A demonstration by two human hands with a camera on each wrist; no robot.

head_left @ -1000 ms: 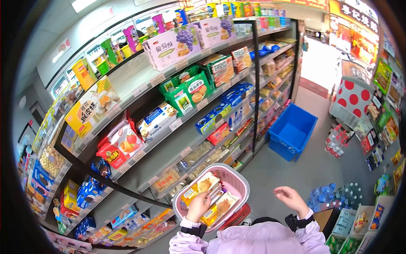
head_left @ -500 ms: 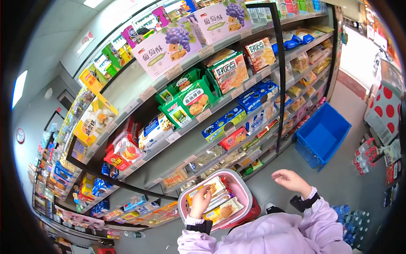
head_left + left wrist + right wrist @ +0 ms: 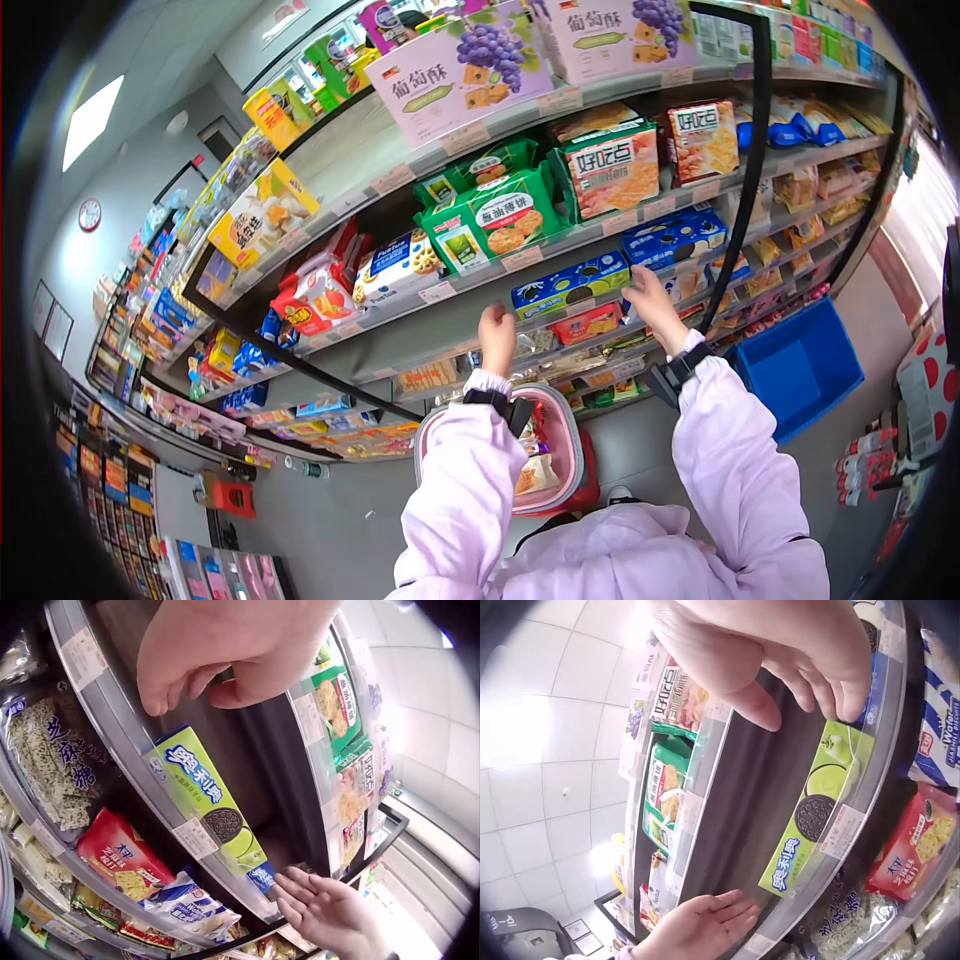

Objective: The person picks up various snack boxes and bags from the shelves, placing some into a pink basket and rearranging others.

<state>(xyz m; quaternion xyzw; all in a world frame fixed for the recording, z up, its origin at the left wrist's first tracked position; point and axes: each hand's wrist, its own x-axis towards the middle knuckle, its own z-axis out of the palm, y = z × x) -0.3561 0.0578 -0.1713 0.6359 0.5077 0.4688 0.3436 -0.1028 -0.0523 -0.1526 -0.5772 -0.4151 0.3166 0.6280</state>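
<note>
Both hands reach toward a shelf, one at each end of a green Oreo cookie box [image 3: 568, 288], and neither holds anything. My left hand [image 3: 497, 338] is just off the box's left end, its fingers bent and loose in the left wrist view. At the other end my right hand [image 3: 655, 306] has its fingers relaxed, fingertips near the box's end and the blue Oreo box [image 3: 675, 236] beside it. Below the hands, a pink basket [image 3: 578, 455] contains packaged snacks [image 3: 538, 474], partly hidden by my left sleeve.
Green cracker packs [image 3: 490, 222] and purple grape-pastry boxes [image 3: 460, 75] line the shelves above. A red snack pack [image 3: 587, 324] lies on a lower shelf. A black frame bar [image 3: 750, 170] crosses the shelf front at right. A blue crate [image 3: 800, 370] stands on the floor.
My left hand has left the snacks in the basket and risen to the shelf. The right hand has moved forward to the Oreo boxes. The view has shifted closer to the shelves.
</note>
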